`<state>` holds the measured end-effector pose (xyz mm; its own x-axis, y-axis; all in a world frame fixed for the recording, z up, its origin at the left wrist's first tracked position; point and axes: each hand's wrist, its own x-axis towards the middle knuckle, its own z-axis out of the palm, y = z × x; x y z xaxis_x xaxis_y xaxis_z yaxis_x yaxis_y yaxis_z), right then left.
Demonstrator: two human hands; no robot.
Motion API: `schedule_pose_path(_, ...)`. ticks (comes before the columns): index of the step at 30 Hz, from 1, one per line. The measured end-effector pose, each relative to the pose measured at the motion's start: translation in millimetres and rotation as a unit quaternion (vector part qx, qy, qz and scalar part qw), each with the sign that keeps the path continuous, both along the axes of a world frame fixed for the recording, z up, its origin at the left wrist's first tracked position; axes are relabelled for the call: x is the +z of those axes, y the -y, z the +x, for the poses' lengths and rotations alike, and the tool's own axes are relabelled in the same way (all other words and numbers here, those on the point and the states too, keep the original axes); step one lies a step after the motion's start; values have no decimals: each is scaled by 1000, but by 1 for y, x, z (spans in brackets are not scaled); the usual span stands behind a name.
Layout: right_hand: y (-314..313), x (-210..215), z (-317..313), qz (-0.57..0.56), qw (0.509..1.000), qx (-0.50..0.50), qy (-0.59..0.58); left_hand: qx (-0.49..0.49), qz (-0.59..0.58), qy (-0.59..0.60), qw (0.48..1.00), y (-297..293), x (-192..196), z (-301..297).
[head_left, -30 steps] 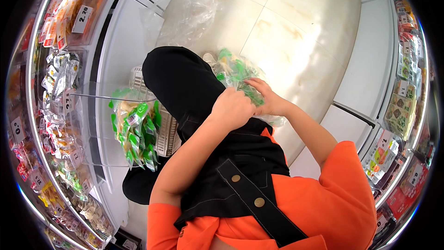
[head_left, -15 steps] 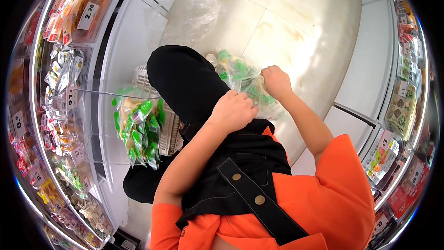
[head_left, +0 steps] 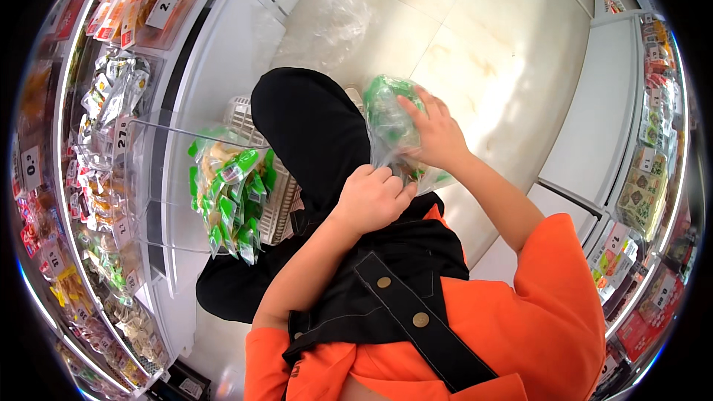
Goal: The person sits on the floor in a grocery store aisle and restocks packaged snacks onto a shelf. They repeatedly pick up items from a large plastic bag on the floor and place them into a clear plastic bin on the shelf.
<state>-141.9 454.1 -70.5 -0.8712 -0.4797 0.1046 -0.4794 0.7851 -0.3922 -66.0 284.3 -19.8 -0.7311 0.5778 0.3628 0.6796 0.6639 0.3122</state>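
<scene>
1 clear bag (head_left: pixel 388 115), left fingers (head_left: pixel 385 177) clamping it, right fingers (head_left: pixel 428 102) spread, knee (head_left: pixel 306 108) between bag and basket (head_left: pixel 279 204)

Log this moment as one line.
left hand: gripping clear plastic bag | right hand: spread against bag | clear bin: green packets inside

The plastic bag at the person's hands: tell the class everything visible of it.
The plastic bag looks clear, thin and crumpled, with green contents showing through, mostly toward its far end. It shows against the pale floor, right of the bent black trouser leg. The left hand grips its gathered near part; the right hand lies on its right side. Its underside is hidden.
</scene>
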Motion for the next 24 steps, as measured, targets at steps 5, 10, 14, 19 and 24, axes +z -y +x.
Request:
schedule_pose_path(5,-55,-51,-21,83,966,-153,188,58,-19,55,997,5,3,-2)
schedule_pose_path(10,-71,-12,-35,-146,946,-279,75,70,-58,45,995,-7,1,6)
schedule_pose_path(14,-30,9,-4,-166,967,87,-171,67,-40,10,997,-11,0,7)
schedule_pose_path(19,5,-51,31,-34,978,28,203,15,-14,22,1000,-10,-3,14)
schedule_pose_path(24,12,-171,6,-72,976,-23,205,25,11,-12,1000,-11,-11,19)
